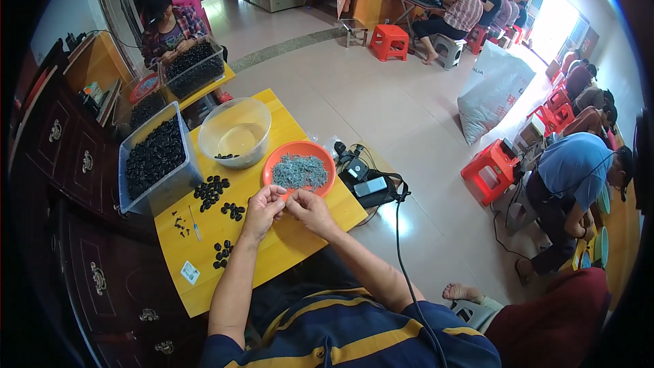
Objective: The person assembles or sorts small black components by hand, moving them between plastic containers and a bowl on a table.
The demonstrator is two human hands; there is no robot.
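My left hand [262, 212] and my right hand [310, 212] meet at the near rim of an orange bowl [272, 158]. Fingers of both are pinched; whatever sits between them is too small to make out. Small grey-green pieces [300, 172] fill the bowl. Left of my hands, round black parts [212, 191] lie in clusters on the yellow table [272, 263]. A thin screwdriver-like tool [195, 223] rests beside tiny dark bits [180, 225]. Nearer me lies a white label [190, 272].
A clear bin [190, 172] of black parts and a round clear tub [263, 117] stand at the far left. Black devices with cables [361, 170] sit at the right edge. One cable runs across my right arm. Other people work around the room; a white sack [488, 99] stands on the floor.
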